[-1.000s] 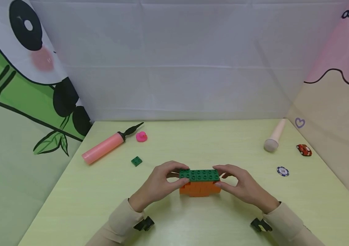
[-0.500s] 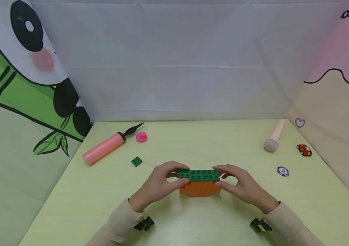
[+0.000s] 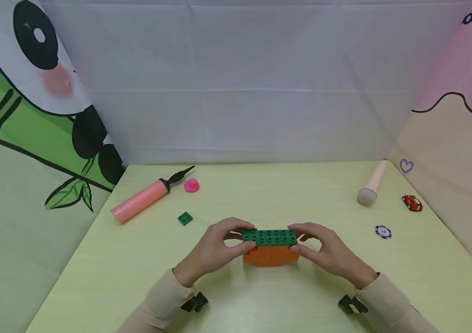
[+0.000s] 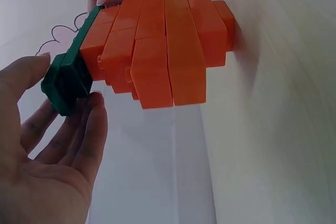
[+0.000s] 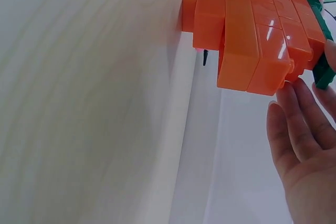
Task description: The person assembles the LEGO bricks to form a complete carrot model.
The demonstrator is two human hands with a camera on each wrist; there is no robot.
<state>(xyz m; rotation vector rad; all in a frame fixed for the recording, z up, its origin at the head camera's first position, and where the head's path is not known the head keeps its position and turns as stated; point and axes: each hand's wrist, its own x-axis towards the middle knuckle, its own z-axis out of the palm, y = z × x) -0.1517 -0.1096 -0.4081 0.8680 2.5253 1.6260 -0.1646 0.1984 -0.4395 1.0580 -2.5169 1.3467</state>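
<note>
A stack of orange toy building blocks stands on the table, topped by a row of studded green building plates. My left hand pinches the left end of the green layer between thumb and fingers. At the right end, my right hand holds the green layer the same way. From the left wrist view, the orange blocks step outward to a wide middle and narrow toward the table. There the green plates look doubled at the left end. In the right wrist view the thumb touches the green edge.
A loose green plate lies to the left. Behind it are a pink hand pump and a pink rubber duck. On the right lie a toy microphone, a red toy car and a poker chip.
</note>
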